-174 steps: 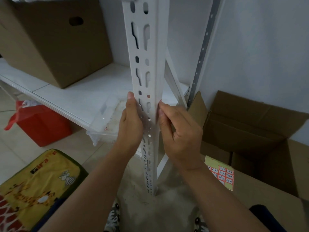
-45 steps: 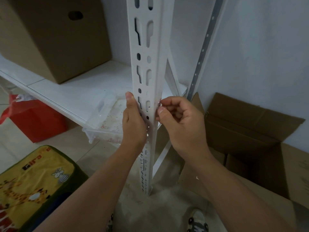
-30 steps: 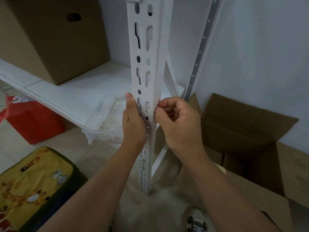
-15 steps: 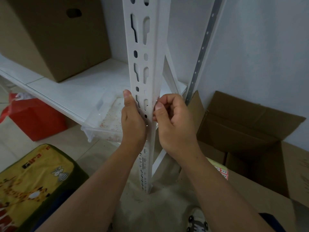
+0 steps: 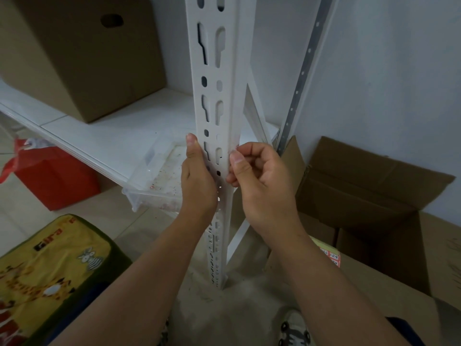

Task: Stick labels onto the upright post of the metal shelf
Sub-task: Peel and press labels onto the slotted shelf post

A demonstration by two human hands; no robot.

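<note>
The white slotted upright post (image 5: 225, 71) of the metal shelf rises through the middle of the view. My left hand (image 5: 198, 181) grips the post's left edge at shelf height, thumb lying straight up along its front face. My right hand (image 5: 259, 181) is at the post's right corner edge, fingers curled, thumb and forefinger pinching a small label (image 5: 235, 146) against the metal. Little of the label shows. A sheet of red-and-white labels (image 5: 331, 257) peeks out behind my right forearm.
White shelf board (image 5: 104, 136) carries a big cardboard box (image 5: 82, 58) and a clear plastic tray (image 5: 159, 181). An open cardboard box (image 5: 374, 196) stands right of the post by the wall. Red bag (image 5: 55, 176) and yellow cushion (image 5: 50, 270) lie at left.
Since 5.8 s ago my right hand went from lying flat on the post to a curled pinch at its corner edge. Over the last second both hands stayed almost still.
</note>
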